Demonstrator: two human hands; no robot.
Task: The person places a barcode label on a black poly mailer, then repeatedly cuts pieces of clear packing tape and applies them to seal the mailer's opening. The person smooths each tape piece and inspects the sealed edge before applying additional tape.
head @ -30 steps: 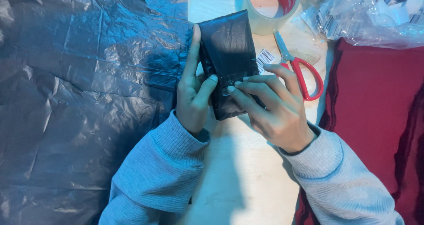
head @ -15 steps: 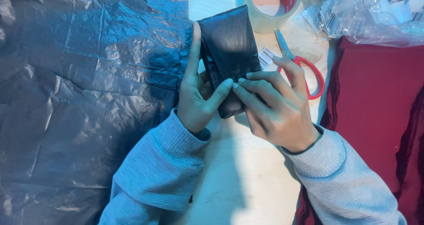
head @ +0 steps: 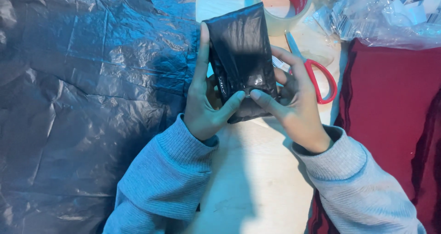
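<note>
Both hands clamp the black plastic packet (head: 241, 61) over the middle of the table (head: 257, 179): left hand (head: 204, 98) along its left edge, right hand (head: 294, 103) cupping the right side, thumbs meeting on the near flap. I'd keep the thumbs pressing that fold flat so it doesn't spring open. Red scissors (head: 317, 75) and a tape roll (head: 282, 6) sit just beyond, big dark plastic sheet (head: 87, 100) crowds the left, red cloth (head: 390, 119) on the right.

I can't see what the black plastic-wrapped packet (head: 242, 54) contains. It hides my right hand (head: 294, 100) fingertips, and the top edge crops the tape roll (head: 282, 4).
</note>
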